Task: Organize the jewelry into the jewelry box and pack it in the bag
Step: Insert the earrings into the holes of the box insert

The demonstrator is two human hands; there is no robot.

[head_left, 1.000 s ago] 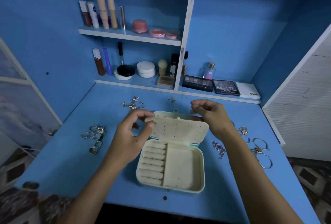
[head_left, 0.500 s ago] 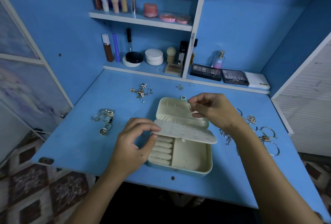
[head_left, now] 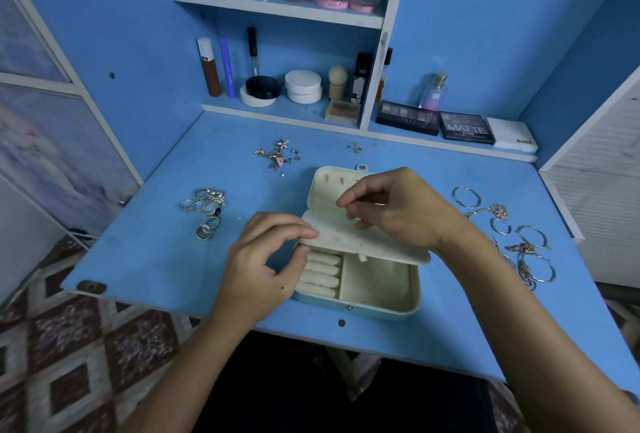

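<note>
Both hands on panel | left hand (head_left: pixel 258 268) pinches earring panel (head_left: pixel 349 237) | right hand (head_left: pixel 398 211) above

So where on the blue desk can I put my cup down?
Bare desk lies at the front left, between the rings and the desk's front edge. More lies behind the jewelry box, toward the palettes. The right side is crowded with bangles.

jewelry box (head_left: pixel 379 289): cream, open | rings (head_left: pixel 204 208): left | bracelets (head_left: pixel 531 249): right

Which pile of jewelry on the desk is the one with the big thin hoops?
The pile at the desk's right edge, beyond the right hand. The rings on the left and small studs at the back are far smaller pieces.
</note>
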